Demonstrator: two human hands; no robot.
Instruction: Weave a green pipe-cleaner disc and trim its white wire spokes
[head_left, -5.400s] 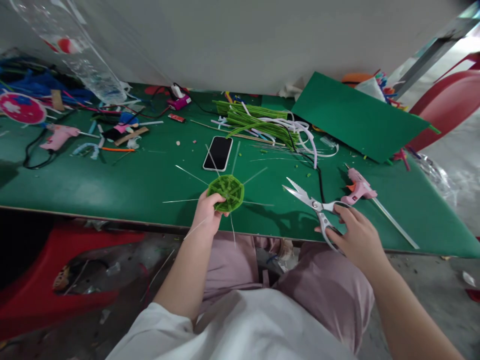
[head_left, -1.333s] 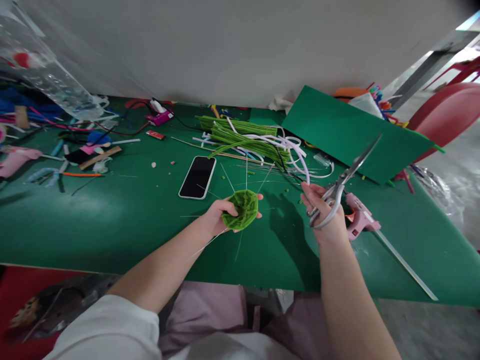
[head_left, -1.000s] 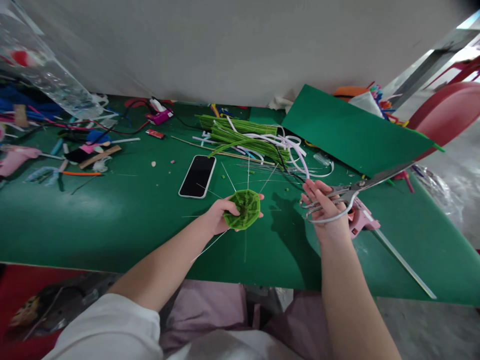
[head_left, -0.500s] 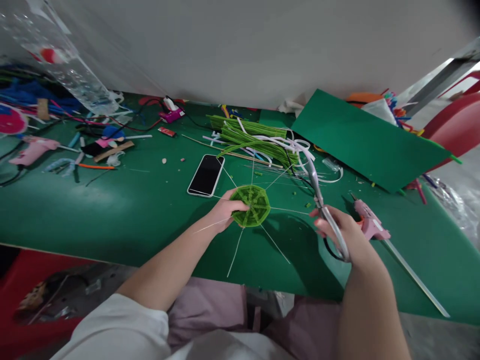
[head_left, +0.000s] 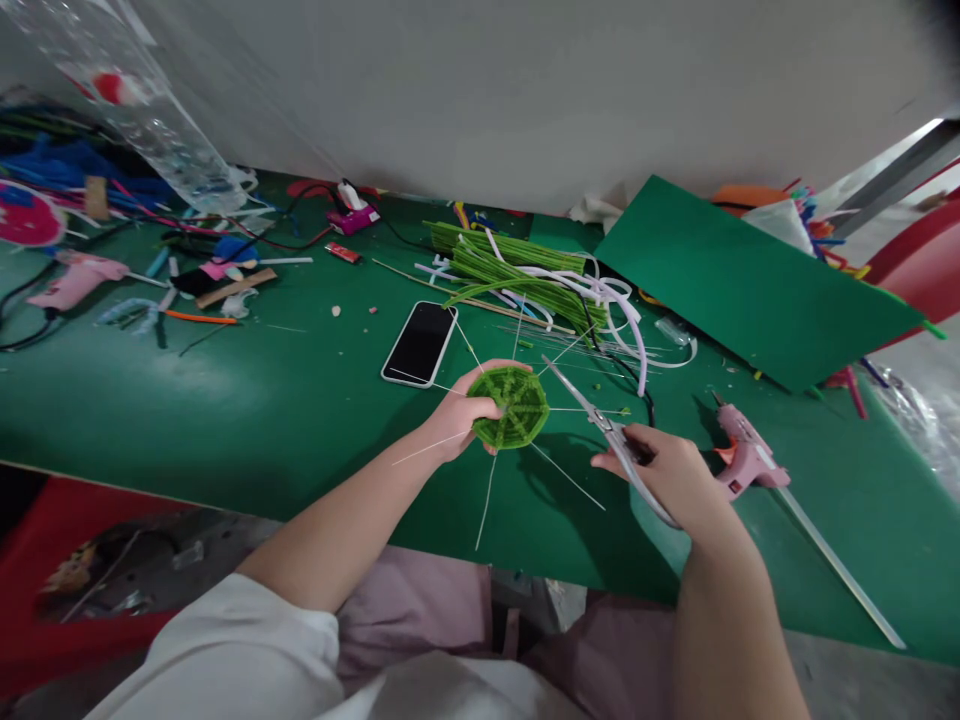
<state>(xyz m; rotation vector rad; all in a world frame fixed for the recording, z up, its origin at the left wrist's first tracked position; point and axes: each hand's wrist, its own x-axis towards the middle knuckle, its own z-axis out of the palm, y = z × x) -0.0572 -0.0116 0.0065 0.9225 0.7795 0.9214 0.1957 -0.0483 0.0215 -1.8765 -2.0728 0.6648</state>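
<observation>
A green woven disc (head_left: 517, 408) with thin pale wires sticking out all round is pinched in my left hand (head_left: 463, 412), thumb on top and fingers beneath. My right hand (head_left: 664, 465) is wrapped round the handles of silver scissors (head_left: 609, 430). Their blades point up and left, close to the disc's right side and above a wire that points right. A small green scrap lies near that wire's outer end. Behind the disc lies a bundle of green pipe cleaners (head_left: 525, 270) with pale purple strips on it.
A phone (head_left: 420, 344) lies left of the disc. At the right is a pink glue gun (head_left: 750, 450) with a long glue stick. A green sheet (head_left: 757, 290) rests behind it. Another pink glue gun (head_left: 79, 280), craft scraps and a plastic bottle (head_left: 150, 120) are at the left.
The scissors have swung down and left, so their blades now point toward the disc. The purple strip that overlapped them now hangs apart. My left hand still holds the disc.
</observation>
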